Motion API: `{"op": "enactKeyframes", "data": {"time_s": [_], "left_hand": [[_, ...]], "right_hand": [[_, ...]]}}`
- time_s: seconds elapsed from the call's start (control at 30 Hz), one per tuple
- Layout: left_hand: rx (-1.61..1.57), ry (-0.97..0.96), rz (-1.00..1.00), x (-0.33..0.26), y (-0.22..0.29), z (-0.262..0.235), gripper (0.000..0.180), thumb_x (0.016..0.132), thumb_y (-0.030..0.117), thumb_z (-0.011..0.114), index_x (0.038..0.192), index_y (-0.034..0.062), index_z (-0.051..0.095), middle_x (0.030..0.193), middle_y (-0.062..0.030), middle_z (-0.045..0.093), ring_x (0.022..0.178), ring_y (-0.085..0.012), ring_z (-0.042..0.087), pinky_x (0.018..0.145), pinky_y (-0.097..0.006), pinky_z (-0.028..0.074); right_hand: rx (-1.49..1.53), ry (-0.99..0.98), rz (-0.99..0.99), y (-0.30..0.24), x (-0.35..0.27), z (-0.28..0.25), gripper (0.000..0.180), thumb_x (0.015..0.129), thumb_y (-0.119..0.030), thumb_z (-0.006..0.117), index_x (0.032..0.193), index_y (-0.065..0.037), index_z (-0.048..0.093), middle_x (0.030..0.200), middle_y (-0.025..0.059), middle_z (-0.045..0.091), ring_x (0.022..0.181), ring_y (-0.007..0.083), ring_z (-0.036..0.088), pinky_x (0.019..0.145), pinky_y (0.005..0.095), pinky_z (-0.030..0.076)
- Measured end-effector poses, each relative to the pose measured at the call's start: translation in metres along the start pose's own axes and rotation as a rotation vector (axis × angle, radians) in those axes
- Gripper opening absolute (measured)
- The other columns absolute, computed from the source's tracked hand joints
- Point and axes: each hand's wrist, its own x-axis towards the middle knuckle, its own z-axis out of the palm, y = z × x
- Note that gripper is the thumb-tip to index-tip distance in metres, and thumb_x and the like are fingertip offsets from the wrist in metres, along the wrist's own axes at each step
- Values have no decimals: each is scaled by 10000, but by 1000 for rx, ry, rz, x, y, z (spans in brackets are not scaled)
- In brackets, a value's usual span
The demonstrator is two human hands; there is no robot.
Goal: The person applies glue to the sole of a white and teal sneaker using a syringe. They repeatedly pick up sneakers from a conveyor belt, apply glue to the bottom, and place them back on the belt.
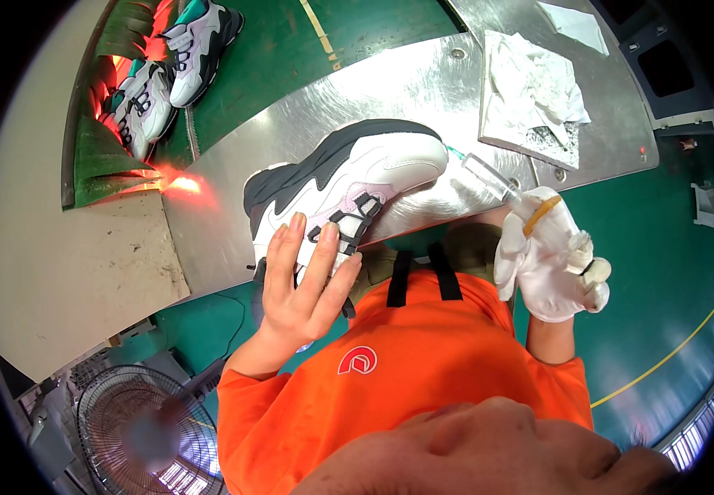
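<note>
A white, lilac and black sneaker point(349, 173) lies tilted on the metal table, its toe to the right. My bare left hand point(303, 285) grips it near the laces, fingers spread over the upper; the thumb is hidden. In a white glove, my right hand point(545, 260) is closed around a clear syringe point(489, 177). The syringe's green needle end point(456, 153) points at the toe edge, close to the sole; whether it touches is unclear. A yellow-brown strip point(541, 214) crosses the gloved fingers. A pale round-ended piece with a black band point(596, 270) shows at the glove's outer side.
Crumpled white cloth point(534, 82) covers a flat block right of the sneaker, with white paper point(575, 26) beyond. Two similar sneakers point(200, 54) point(143, 107) sit on a green conveyor point(357, 29) by a red-lit strip curtain point(118, 177). A fan point(147, 437) stands lower left.
</note>
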Motion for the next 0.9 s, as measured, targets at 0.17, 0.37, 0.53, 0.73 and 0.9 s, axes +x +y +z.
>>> {"op": "enactKeyframes", "data": {"time_s": [0.17, 0.37, 0.53, 0.73, 0.9], "left_hand": [[-17, 6, -27, 0, 0, -1, 248, 784, 60, 766, 1006, 70, 656, 1221, -178, 632, 1166, -444, 579, 874, -515, 528], [-53, -10, -35, 9, -11, -3, 203, 806, 75, 700, 1006, 74, 664, 1220, -169, 641, 1169, -452, 567, 863, -524, 527], [-155, -88, -78, 28, -25, -14, 234, 771, 37, 681, 1004, 38, 662, 1205, -185, 641, 1140, -450, 574, 848, -511, 533], [-303, -234, -181, 63, -48, -28, 346, 692, 11, 760, 1014, 43, 639, 1218, -178, 632, 1129, -420, 592, 903, -450, 511], [-493, -336, -291, 89, -78, -24, 388, 664, -4, 792, 1011, 25, 622, 1204, -199, 641, 1098, -392, 616, 926, -424, 477]], "right_hand": [[-291, 89, 112, -8, 4, 20, 1115, 525, -362, 821, 1372, 152, 311, 1029, 274, 585, 866, 390, 683, 682, 438, 613], [-389, 109, 122, -4, 3, 32, 1112, 493, -226, 881, 1379, 144, 319, 1060, 234, 599, 934, 343, 689, 782, 409, 595], [-497, -29, 81, 1, 12, 22, 1099, 402, -81, 837, 1372, 130, 364, 1060, 211, 600, 951, 306, 670, 838, 383, 561], [-476, -68, 89, 11, 22, 2, 1044, 408, -22, 831, 1349, 133, 407, 1062, 206, 605, 963, 285, 657, 858, 371, 545], [-400, -81, 30, 25, 34, -12, 981, 442, 54, 811, 1340, 119, 424, 1096, 190, 592, 1055, 263, 613, 923, 344, 507]]}}
